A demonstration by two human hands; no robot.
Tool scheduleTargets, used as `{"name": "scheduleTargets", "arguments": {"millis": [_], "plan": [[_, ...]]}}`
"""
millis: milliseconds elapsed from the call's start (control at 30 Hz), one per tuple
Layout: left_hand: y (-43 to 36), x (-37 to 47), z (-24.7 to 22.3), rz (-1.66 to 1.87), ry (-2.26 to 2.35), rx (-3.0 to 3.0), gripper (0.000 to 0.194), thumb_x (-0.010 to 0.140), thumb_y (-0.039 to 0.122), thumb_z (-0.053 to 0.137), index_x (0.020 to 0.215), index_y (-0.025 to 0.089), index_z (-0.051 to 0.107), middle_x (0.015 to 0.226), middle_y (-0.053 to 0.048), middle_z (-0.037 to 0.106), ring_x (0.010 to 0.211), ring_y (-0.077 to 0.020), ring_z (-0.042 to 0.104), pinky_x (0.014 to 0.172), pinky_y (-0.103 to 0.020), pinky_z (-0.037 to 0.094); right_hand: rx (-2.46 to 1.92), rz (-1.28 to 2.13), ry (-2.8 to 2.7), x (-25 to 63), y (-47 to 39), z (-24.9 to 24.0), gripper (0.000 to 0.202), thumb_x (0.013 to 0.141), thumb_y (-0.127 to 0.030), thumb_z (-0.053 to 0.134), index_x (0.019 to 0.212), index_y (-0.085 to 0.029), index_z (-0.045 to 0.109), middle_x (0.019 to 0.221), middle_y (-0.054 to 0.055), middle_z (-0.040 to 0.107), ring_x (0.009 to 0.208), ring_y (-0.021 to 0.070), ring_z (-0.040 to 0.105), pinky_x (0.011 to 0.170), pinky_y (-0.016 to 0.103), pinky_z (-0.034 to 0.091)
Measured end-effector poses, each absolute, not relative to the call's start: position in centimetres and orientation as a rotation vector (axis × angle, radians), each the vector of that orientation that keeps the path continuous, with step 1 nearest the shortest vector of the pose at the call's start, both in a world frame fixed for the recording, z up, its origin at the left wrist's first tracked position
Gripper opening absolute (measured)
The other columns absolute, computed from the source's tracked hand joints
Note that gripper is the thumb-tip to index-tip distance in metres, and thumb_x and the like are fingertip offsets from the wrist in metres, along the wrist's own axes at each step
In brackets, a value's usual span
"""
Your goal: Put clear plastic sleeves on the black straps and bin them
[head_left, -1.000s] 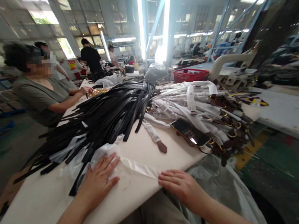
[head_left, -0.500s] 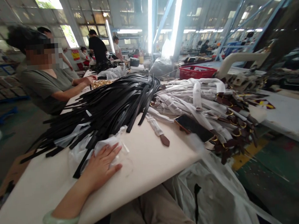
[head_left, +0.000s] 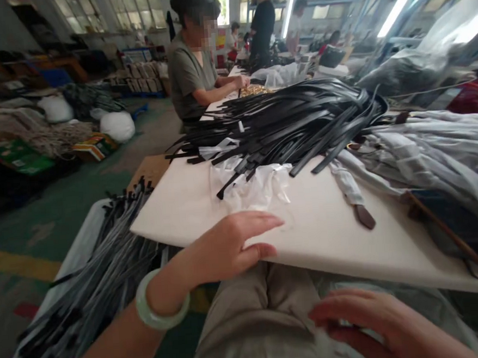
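My left hand (head_left: 243, 241), a pale green bangle (head_left: 161, 301) on its wrist, is at the front edge of the white-topped table (head_left: 308, 228). Its fingers are stretched out, thumb apart, and it holds nothing. Just beyond the fingertips lies crumpled clear plastic wrap (head_left: 260, 188). Behind that, a heap of black straps (head_left: 300, 120) spreads across the tabletop. My right hand (head_left: 367, 317), slightly blurred, hovers over my lap below the table edge. Its thumb and fingers are apart, with nothing visible between them. One brown-tipped strap (head_left: 352, 193) wrapped in white lies on the table.
More white-wrapped straps (head_left: 437, 149) are piled at the right, beside a dark phone (head_left: 459, 223). Bundled straps (head_left: 106, 275) stand low at my left, off the table. A co-worker (head_left: 194, 67) works at the table's far left side. White bags (head_left: 116, 126) lie on the floor.
The view has swung left. My left hand has come off the plastic wrap and back toward the table's front edge. My right hand has come into view at the lower right.
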State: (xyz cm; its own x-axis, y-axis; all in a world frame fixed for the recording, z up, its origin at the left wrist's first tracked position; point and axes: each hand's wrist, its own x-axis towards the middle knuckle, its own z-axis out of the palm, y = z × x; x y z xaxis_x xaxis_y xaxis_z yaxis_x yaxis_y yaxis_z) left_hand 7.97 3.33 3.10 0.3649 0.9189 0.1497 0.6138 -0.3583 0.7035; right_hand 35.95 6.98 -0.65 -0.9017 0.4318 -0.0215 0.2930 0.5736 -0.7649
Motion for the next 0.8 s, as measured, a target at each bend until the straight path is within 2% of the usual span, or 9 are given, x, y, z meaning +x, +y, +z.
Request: {"name": "scheduleTargets", "arguments": {"millis": [67, 133, 200, 233, 467, 567, 633, 700, 800], "plan": [[1.6, 8.0, 2.9, 0.736, 1.173, 1.832, 0.047, 0.085, 0.027, 0.07, 0.129, 0.014, 0.06, 0.13, -0.012, 0.066, 0.118, -0.0225, 0.061, 0.103, -0.031, 0.044, -0.52, 1.208, -2.66, 30.9, 7.3, 1.2, 0.023, 0.089, -0.014, 0.054, 0.098, -0.029, 0.069, 0.09, 0.002, 0.074, 0.078, 0.0179, 0.071, 0.07, 0.023, 0.057], [0.7, 7.6, 2.2, 0.696, 1.184, 1.575, 0.026, 0.081, 0.018, 0.07, 0.107, 0.014, 0.07, 0.099, -0.005, 0.074, 0.085, -0.0189, 0.069, 0.077, -0.025, 0.054, -0.533, 1.112, -2.68, 26.9, 7.6, 2.2, 0.022, 0.088, -0.009, 0.051, 0.093, -0.024, 0.067, 0.088, 0.003, 0.073, 0.078, 0.0177, 0.069, 0.069, 0.024, 0.053], [0.3, 6.9, 1.4, 0.699, 1.316, 1.411, 0.01, 0.08, 0.012, 0.061, 0.083, 0.014, 0.07, 0.069, 0.003, 0.063, 0.055, -0.0121, 0.059, 0.052, -0.02, 0.046, -0.57, 1.002, -2.672, 24.3, 8.1, 2.5, 0.018, 0.086, -0.006, 0.052, 0.088, -0.02, 0.063, 0.082, 0.003, 0.071, 0.074, 0.0175, 0.066, 0.064, 0.024, 0.049], [0.2, 6.4, 1.1, 0.721, 1.385, 1.376, 0.01, 0.08, 0.012, 0.058, 0.077, 0.014, 0.068, 0.062, 0.005, 0.056, 0.051, -0.0104, 0.052, 0.048, -0.019, 0.04, -0.583, 0.963, -2.654, 23.5, 8.4, 2.4, 0.016, 0.084, -0.006, 0.054, 0.087, -0.02, 0.062, 0.08, 0.002, 0.069, 0.072, 0.017, 0.065, 0.062, 0.024, 0.048], [-2.1, 3.2, -0.2, 0.922, 1.565, 1.223, 0.025, 0.077, 0.028, 0.067, 0.059, 0.015, 0.057, 0.055, 0.006, 0.045, 0.055, -0.0093, 0.04, 0.052, -0.021, 0.029, -0.653, 0.993, -2.622, 22.1, 9.8, 0.6, 0.01, 0.087, -0.02, 0.063, 0.096, -0.02, 0.067, 0.081, 0.002, 0.069, 0.071, 0.0166, 0.063, 0.066, 0.027, 0.048], [-3.3, 2.8, -2.1, 1.076, 1.553, 0.984, 0.034, 0.072, 0.037, 0.072, 0.057, 0.017, 0.049, 0.052, 0.007, 0.041, 0.05, -0.0083, 0.034, 0.047, -0.021, 0.025, -0.521, 1.21, -2.63, 20.8, 9.3, -0.9, 0.054, 0.081, -0.03, 0.074, 0.13, -0.02, 0.054, 0.114, 0.01, 0.068, 0.094, 0.0213, 0.065, 0.084, 0.033, 0.051], [-3.9, 2.9, -3.5, 1.163, 1.563, 0.901, 0.038, 0.071, 0.04, 0.075, 0.056, 0.017, 0.048, 0.051, 0.007, 0.043, 0.05, -0.0083, 0.035, 0.046, -0.02, 0.025, -0.451, 1.349, -2.633, 19.3, 8.6, -1.8, 0.078, 0.074, -0.028, 0.08, 0.141, -0.017, 0.042, 0.126, 0.013, 0.064, 0.109, 0.0249, 0.062, 0.094, 0.036, 0.048], [-4.5, 2.8, -4.6, 1.262, 1.596, 0.872, 0.039, 0.072, 0.042, 0.076, 0.056, 0.017, 0.052, 0.05, 0.006, 0.046, 0.048, -0.0083, 0.037, 0.045, -0.02, 0.026, -0.457, 1.474, -2.644, 17.4, 7.9, -2.2, 0.064, 0.078, -0.019, 0.073, 0.137, -0.017, 0.046, 0.115, 0.01, 0.07, 0.102, 0.0223, 0.066, 0.089, 0.032, 0.05], [-6.4, 1.6, -6.6, 1.447, 1.544, 0.77, 0.038, 0.075, 0.045, 0.076, 0.058, 0.014, 0.062, 0.051, 0.004, 0.053, 0.045, -0.0075, 0.043, 0.043, -0.02, 0.03, -0.372, 1.492, -2.827, 14.3, 7.3, -1.7, 0.027, 0.086, -0.008, 0.054, 0.108, -0.02, 0.064, 0.091, 0.003, 0.073, 0.081, 0.0168, 0.068, 0.072, 0.024, 0.05]]}}
